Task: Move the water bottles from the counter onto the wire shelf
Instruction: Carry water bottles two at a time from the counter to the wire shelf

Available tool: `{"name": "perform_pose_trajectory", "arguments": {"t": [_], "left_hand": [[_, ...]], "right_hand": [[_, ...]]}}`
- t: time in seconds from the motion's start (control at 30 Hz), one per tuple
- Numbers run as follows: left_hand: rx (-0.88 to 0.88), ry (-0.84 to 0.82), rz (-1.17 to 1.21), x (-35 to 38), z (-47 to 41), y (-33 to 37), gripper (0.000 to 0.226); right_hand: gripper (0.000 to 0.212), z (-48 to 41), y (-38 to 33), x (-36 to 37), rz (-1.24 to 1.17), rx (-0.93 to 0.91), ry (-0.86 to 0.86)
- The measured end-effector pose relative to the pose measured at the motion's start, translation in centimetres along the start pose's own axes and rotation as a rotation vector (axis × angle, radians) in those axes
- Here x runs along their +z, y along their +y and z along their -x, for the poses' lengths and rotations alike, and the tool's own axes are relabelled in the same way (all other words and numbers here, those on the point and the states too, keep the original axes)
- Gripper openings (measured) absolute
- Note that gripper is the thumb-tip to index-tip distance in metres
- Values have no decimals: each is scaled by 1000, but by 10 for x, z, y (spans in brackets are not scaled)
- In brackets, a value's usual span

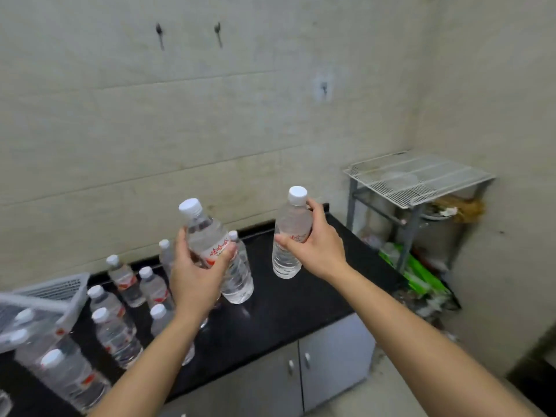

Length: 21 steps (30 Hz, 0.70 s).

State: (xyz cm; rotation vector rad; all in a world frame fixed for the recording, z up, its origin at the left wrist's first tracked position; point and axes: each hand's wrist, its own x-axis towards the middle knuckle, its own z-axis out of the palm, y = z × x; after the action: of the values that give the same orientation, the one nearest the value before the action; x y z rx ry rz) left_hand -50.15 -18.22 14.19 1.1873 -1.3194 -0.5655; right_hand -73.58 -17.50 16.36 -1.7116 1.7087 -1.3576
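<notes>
My left hand (195, 275) grips a clear water bottle (203, 228) with a white cap and red label, tilted and lifted above the black counter (288, 299). My right hand (319, 245) holds a second water bottle (290, 233) upright, raised over the counter's right part. Several more bottles (117, 332) stand on the counter at the left, one (239, 275) just behind my left hand. The white wire shelf (421, 176) stands at the right in the corner, its top bare, well beyond my right hand.
A white plastic basket (45, 299) sits at the left edge above some bottles. Grey cabinet doors (316, 362) are below the counter. Under the wire shelf lie a pot, green packaging (418, 272) and clutter. Hooks hang on the tiled wall.
</notes>
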Motion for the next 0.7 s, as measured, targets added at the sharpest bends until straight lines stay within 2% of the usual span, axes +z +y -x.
{"name": "perform_pose_trajectory", "arguments": {"t": [0.27, 0.43, 0.57, 0.7], "left_hand": [[28, -332, 92, 242, -10, 30, 92], [-27, -442, 224, 389, -36, 37, 88], [-35, -520, 304, 489, -69, 55, 82], [20, -597, 324, 567, -104, 72, 74]], "right_hand": [[91, -44, 138, -166, 127, 157, 263], [102, -104, 211, -248, 120, 215, 343], [90, -166, 250, -308, 158, 221, 372], [95, -221, 285, -352, 133, 239, 440]]}}
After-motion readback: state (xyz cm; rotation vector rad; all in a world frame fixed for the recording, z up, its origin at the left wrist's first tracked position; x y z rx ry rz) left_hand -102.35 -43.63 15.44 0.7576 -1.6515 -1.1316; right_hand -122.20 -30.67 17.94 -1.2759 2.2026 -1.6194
